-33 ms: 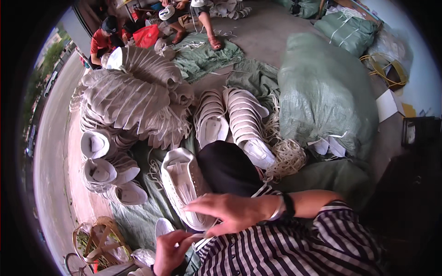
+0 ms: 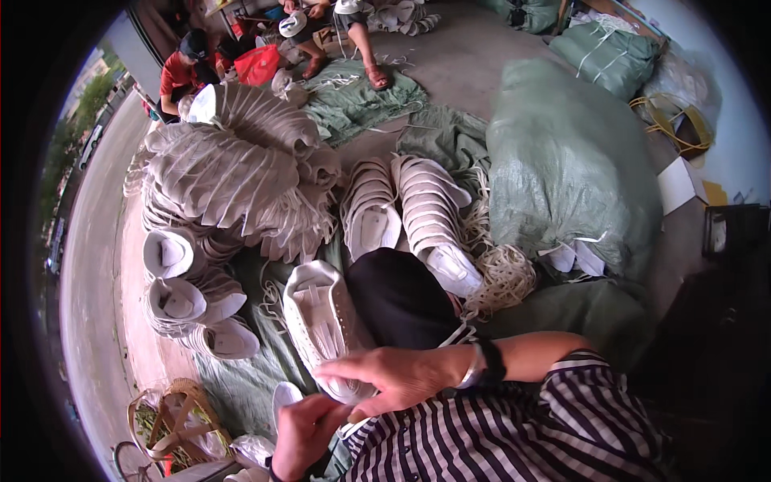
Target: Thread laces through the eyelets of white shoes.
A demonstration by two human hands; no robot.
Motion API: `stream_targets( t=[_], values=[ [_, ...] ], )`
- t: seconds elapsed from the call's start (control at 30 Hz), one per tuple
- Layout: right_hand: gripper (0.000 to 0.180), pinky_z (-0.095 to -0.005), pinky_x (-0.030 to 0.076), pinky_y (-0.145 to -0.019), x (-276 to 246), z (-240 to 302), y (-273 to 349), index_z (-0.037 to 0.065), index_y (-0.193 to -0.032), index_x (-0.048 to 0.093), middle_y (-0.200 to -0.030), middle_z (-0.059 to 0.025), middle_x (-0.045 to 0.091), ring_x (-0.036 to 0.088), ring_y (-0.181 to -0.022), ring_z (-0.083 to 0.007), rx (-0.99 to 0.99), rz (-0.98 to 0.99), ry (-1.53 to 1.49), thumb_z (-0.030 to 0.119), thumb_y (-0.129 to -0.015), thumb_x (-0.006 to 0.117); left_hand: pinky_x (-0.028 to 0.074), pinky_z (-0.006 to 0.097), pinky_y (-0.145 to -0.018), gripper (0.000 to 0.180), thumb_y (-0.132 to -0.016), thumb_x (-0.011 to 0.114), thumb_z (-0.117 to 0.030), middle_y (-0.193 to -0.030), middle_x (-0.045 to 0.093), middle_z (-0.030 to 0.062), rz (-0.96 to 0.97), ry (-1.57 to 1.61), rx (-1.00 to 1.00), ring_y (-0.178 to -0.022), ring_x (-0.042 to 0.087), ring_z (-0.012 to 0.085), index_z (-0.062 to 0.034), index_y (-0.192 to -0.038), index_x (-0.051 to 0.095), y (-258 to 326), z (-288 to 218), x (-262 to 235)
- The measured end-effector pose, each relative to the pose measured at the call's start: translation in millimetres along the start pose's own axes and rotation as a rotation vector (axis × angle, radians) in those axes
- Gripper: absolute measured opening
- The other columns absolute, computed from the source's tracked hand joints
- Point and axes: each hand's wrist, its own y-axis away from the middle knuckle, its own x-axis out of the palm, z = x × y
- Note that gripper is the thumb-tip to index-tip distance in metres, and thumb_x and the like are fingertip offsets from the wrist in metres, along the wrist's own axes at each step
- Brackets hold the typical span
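At the bottom of the frame, the left hand [image 2: 305, 430] is curled, thumb and fingers drawn together; whether it pinches anything cannot be told. The right hand [image 2: 405, 379], banded at the wrist by a black strap [image 2: 491, 361], is partly open, forefinger stretched over the near end of a cream, long oval fabric shoe upper [image 2: 312, 309], thumb lowered beside the left fingertips; its other fingers are hidden. The shoe upper stands lower centre, small holes dotting its edge, just beside a smooth black-clothed knee [image 2: 399, 297]. Lower left sits a woven tan basket [image 2: 178, 386]. Beyond, on a creased green plastic sheet [image 2: 241, 353], pale uppers nest in two ribbed, curving rows [image 2: 430, 205], with a tangled heap of flat cream laces [image 2: 507, 277] to their right. A large ruffled pile of beige uppers [image 2: 233, 165] fills the upper left; a bulging, glossy green woven sack [image 2: 570, 153] stands right of centre. Farthest off, a red-shirted person [image 2: 178, 74] crouches.
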Motion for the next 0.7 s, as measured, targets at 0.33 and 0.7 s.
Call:
stream_targets(
  t=[0.33, 0.7],
  values=[
    [0.014, -0.0295, 0.044, -0.05, -110, -5, 58, 0.004, -0.082, 0.065, -0.056, -0.0061, 0.056, 0.055, -0.05, -0.0155, 0.332, -0.374, 0.41, 0.013, -0.086, 0.054, 0.041, 0.023, -0.056, 0.022, -0.092, 0.054, -0.018, -0.064, 0.055, 0.0005, 0.171, 0.417, -0.229, -0.059, 0.049, 0.0075, 0.0004, -0.082, 0.061, -48, 36, -8],
    [0.011, -0.0476, 0.047, -0.065, -184, -56, 119, 0.004, -0.072, 0.063, -0.079, -0.0178, 0.062, 0.062, -0.075, -0.035, 0.83, -0.684, 1.51, 0.007, -0.074, 0.052, 0.042, 0.023, -0.053, 0.026, -0.093, 0.051, -0.02, -0.063, 0.054, -0.0002, 0.178, 0.41, -0.32, -0.057, 0.05, 0.0061, 0.0002, -0.079, 0.06, -54, 55, -10]
  ],
)
